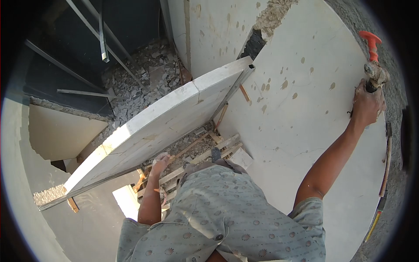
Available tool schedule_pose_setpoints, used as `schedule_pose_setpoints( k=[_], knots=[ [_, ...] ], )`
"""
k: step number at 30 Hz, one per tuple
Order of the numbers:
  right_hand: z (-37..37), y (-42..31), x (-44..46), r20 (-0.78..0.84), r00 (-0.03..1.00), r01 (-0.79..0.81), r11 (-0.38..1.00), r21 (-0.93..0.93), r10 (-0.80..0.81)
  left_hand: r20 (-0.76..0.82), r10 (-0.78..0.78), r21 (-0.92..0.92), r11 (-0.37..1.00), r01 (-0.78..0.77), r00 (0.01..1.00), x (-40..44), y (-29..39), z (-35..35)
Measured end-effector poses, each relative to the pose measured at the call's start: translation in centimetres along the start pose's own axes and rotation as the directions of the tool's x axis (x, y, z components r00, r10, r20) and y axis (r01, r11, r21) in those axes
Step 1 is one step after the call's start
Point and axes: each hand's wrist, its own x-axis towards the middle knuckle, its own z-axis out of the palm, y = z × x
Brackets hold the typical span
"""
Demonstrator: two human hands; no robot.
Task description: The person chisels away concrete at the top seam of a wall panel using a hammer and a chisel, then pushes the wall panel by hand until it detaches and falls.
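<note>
My right hand [368,105] reaches out to the wall's top edge at the far right. Its fingers are wrapped round the dark handle of what looks like a hammer, whose dusty head [376,73] sticks out above the fist. Right beyond that head is a chisel with an orange-red hand guard [372,46]; whether my fingers also touch it, I cannot tell. My left hand [161,163], whitened with dust, hangs low beside my body above the planks. Its fingers are loosely bent, with nothing visible in them.
A white wall panel [157,118] with a broken end crosses the left. Rubble [144,83] and metal profiles [83,93] lie beyond it. Wooden planks [205,155] are under me. A long-handled tool [386,161] and a yellow-black tool [373,222] lie along the right ledge.
</note>
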Motion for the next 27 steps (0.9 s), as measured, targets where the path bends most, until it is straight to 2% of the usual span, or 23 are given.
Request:
schedule_pose_setpoints(
  k=[1,2,4,5,6,9,10,11,12,13,14,15,16,18,19,20,22,24,26,27],
  knots=[
    [0.3,0.2,0.2,0.043,0.999,-0.01,1.0,0.017,0.01,-0.005,-0.048,-0.106,0.993,0.047,0.999,1.1,-3.1,-1.1],
    [0.5,0.7,0.3,0.085,0.996,-0.021,0.999,0.031,0.018,0.086,-0.111,-0.237,0.963,0.128,0.99,1.6,-6.5,-2.2],
    [1.6,1.4,0.5,0.005,1.0,-0.023,0.998,0.056,0.023,0.05,-0.168,0.058,0.985,0.165,0.985,2.4,-16.4,-3.7],
    [2.0,1.9,0.8,0.056,0.998,-0.017,0.999,0.046,0.015,0.035,-0.2,0.208,0.96,0.189,0.979,1.7,-19.3,-4.0],
    [2.3,2.4,1.3,0.106,0.994,-0.012,0.999,0.03,0.009,-0.201,-0.442,-0.107,0.897,0.429,0.874,-3.6,-13.2,-1.3],
    [-0.4,1.7,2.1,0.264,0.961,-0.081,0.997,0.004,0.077,-0.017,-0.484,-0.295,0.838,0.458,0.875,-4.3,-24.0,-2.3],
    [2.7,4.4,3.7,0.339,0.94,-0.047,0.999,-0.007,0.047,-0.234,-0.569,-0.229,0.82,0.524,0.788,-6.9,-20.3,0.1],
    [1.5,3.5,3.7,0.331,0.942,-0.072,0.997,0.021,0.061,-0.166,-0.315,0.047,0.944,0.327,0.934,-5.9,-25.0,0.0],
    [2.9,4.9,4.2,0.339,0.937,-0.134,0.985,0.112,0.089,-0.087,-0.243,0.342,0.903,0.258,0.966,-6.5,-24.2,0.2],
    [1.4,4.2,4.1,0.382,0.921,-0.136,0.983,0.127,0.078,-0.006,-0.167,0.629,0.766,0.134,0.986,-7.1,-23.3,0.4],
    [0.8,3.5,4.3,0.348,0.937,-0.037,0.998,0.043,0.02,0.073,-0.09,0.819,0.573,-0.009,0.993,-7.9,-21.8,0.8],
    [0.3,1.6,3.4,0.211,0.973,0.054,0.979,0.198,-0.096,-0.101,-0.367,0.397,0.838,0.376,0.925,-9.9,-14.9,1.4],
    [-0.9,0.5,2.5,0.051,0.984,0.146,0.935,0.322,-0.171,-0.178,-0.332,0.296,0.88,0.372,0.926,-9.4,-14.9,1.9],
    [-3.0,-0.7,1.6,-0.291,0.935,0.323,0.819,0.473,-0.201,-0.31,-0.38,0.023,0.913,0.407,0.871,-7.1,-15.7,2.2],
    [-3.8,-1.4,1.5,-0.453,0.871,0.423,0.757,0.498,-0.189,-0.312,-0.272,0.111,0.941,0.32,0.91,-7.5,-13.8,1.5],
    [-4.6,-1.4,1.3,-0.543,0.824,0.474,0.726,0.499,-0.164,-0.302,-0.16,0.205,0.952,0.228,0.94,-9.0,-10.1,0.2],
    [-4.9,-1.7,0.5,-0.534,0.841,0.422,0.719,0.551,-0.085,-0.355,-0.067,0.14,0.982,0.123,0.932,-9.7,-8.0,-0.4],
    [-4.2,-1.8,-0.4,-0.383,0.924,0.275,0.721,0.635,-0.015,-0.473,-0.136,-0.166,0.984,0.064,0.871,-9.3,-8.4,-0.2],
    [-3.0,-1.6,-1.6,-0.142,0.988,0.052,0.716,0.696,0.066,-0.546,-0.017,-0.019,1.0,0.008,0.837,-9.3,-9.7,-0.3],
    [-2.0,-1.2,-2.3,-0.041,0.994,-0.043,0.697,0.716,0.102,-0.442,-0.007,-0.041,0.999,-0.013,0.897,-9.0,-11.5,-0.8]
  ],
)
